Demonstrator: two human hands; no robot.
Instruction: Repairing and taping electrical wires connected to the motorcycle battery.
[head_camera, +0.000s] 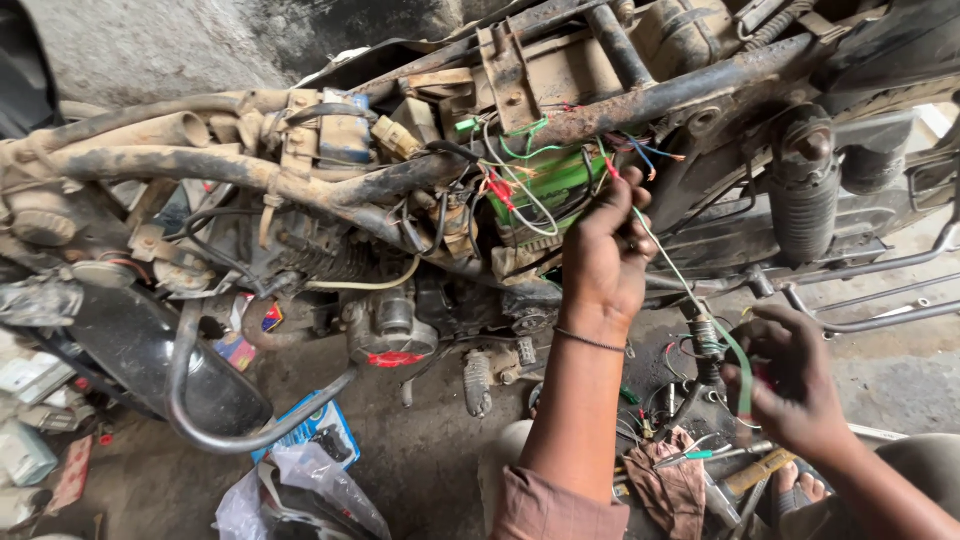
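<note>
Now, starting far left: rusty motorbike frame (200, 165) lying stripped, black exhaust pipe (215, 415) curling beneath, blue packet (318, 428) and clear plastic bag (300, 490) down on the floor (420, 450). Moving along to the engine (390, 320) with a red patch on its cover, then the green battery (545, 185) tucked under the frame tube, a tangle of red, white and green leads around it.

Here at the middle, left hand (605, 255) up at the battery, fingers closed around the upper end of a thin green wire (690, 300), thread bracelet at the wrist. Wire running taut and slanting down to the right. Right hand (800, 385) low, fingers pinched shut on the lower end, close by a taped bundle of wires (708, 340). Black spring shock absorber (805, 190) standing behind, further right.

Best handled, judging from this, with steady tension kept between both hands so the wire stays clear of the other leads. Worth keeping the upper grip away from bare battery terminals; a slip there risks a short. Wise to trace the green run by eye before any join, since several green strands crowd that corner. Below, a brown rag (665, 490) and pliers (690, 457) within reach on the floor.
</note>
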